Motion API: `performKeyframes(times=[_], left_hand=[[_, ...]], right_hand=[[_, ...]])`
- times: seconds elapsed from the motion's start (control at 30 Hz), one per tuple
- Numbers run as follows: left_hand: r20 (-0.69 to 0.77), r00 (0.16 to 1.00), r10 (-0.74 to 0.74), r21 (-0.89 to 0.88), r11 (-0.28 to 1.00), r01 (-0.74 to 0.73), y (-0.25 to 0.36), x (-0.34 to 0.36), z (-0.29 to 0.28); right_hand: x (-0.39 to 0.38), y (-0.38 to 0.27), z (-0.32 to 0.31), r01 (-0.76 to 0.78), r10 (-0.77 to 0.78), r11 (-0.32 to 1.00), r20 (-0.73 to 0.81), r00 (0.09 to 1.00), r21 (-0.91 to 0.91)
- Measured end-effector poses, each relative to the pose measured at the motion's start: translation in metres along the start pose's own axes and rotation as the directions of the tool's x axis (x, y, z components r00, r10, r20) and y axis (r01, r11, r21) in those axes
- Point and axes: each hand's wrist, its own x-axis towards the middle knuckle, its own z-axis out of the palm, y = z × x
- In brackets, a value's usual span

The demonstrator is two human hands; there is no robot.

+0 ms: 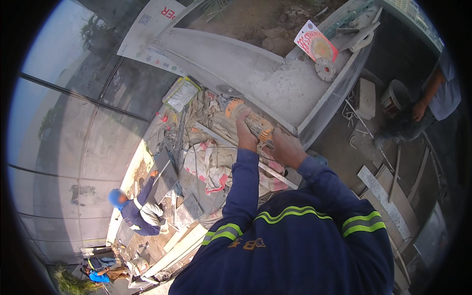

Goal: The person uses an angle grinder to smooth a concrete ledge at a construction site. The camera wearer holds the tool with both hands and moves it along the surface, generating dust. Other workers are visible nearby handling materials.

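Both my hands are on a dusty orange angle grinder [235, 108], held beside the edge of a grey concrete ledge [246, 64]. My left hand [245, 132] wraps round the middle of its body. Closer to me, my right hand [286, 147] grips its rear end, though some fingers are hidden. The grinder's round disc [229, 90] points away from me, close to the ledge's side. On the ledge lies a loose cutting disc [326, 70], against a red and white disc card [315, 41].
Crumpled sacks and cloths [209, 162] cover the ground below the grinder. A co-worker in a blue head covering [137, 211] crouches at lower left; another person [437, 93] is at right near a bucket [395, 96]. Planks [386, 201] lie at right. Glass panels [59, 137] stand left.
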Motion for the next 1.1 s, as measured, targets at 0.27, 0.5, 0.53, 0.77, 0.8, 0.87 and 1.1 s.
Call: performKeyframes(times=[0.27, 0.5, 0.53, 0.77, 0.8, 0.87, 1.1], left_hand=[[-0.016, 1.0, -0.015, -0.004, 1.0, 0.015, -0.006, -0.017, 0.003], [-0.02, 1.0, 0.012, -0.006, 1.0, -0.012, -0.006, -0.015, 0.003], [-0.012, 1.0, 0.019, -0.004, 1.0, -0.019, -0.006, -0.012, 0.002], [-0.001, 1.0, -0.006, 0.001, 1.0, 0.007, -0.002, 0.002, -0.001], [0.004, 1.0, -0.028, -0.007, 1.0, 0.028, -0.001, 0.005, -0.004], [0.001, 1.0, -0.031, -0.011, 0.999, 0.031, 0.0, 0.009, -0.005], [0.02, 0.999, -0.025, -0.015, 1.0, 0.026, 0.0, 0.005, -0.002]], right_hand=[[-0.015, 0.009, 0.001, 0.074, -0.075, 0.997, -0.04, 0.996, -0.037], [-0.014, -0.001, -0.008, -0.034, 0.034, 0.999, 0.013, 0.999, -0.003], [-0.011, 0.007, 0.001, 0.02, -0.021, 0.999, -0.034, 0.999, -0.026], [0.004, 0.013, 0.01, 0.037, -0.037, 0.999, -0.025, 0.999, -0.02], [0.005, 0.011, 0.009, 0.035, -0.035, 0.999, -0.017, 0.999, -0.017], [0.007, 0.006, 0.006, 0.021, -0.021, 0.999, 0.005, 1.0, -0.023], [0.008, 0.011, 0.012, 0.027, -0.028, 0.999, -0.012, 1.0, -0.046]])
